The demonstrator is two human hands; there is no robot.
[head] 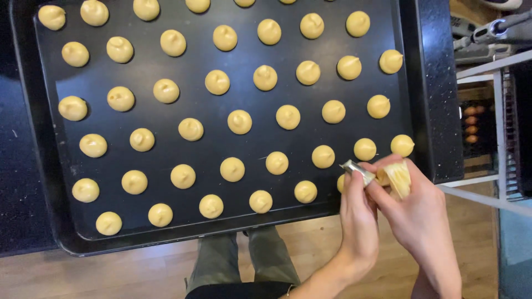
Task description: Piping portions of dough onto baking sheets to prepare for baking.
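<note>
On the dark counter [438,83] lies a big black tray [50,166], filling most of the view, its near edge jutting over the wooden floor [111,271]. Rows of small pale-yellow dough mounds [239,122] cover the tray, each apart from its neighbours. To the right of the counter stands a white metal rack [499,111], with some small orange things dimly seen inside it. Below the tray's near edge show the person's grey-green trouser legs [221,260].

At the tray's near right corner both hands meet over the last row. The right hand [421,216] has its fingers closed around a nearly spent piping bag [398,177], squeezed into a yellowish wad. The left hand [357,213] pinches the bag's metal nozzle [357,170] between thumb and fingertips; the nozzle points left, just above a mound half hidden behind the fingers. Another mound [402,145] sits just past the hands, close to the tray's right rim.
</note>
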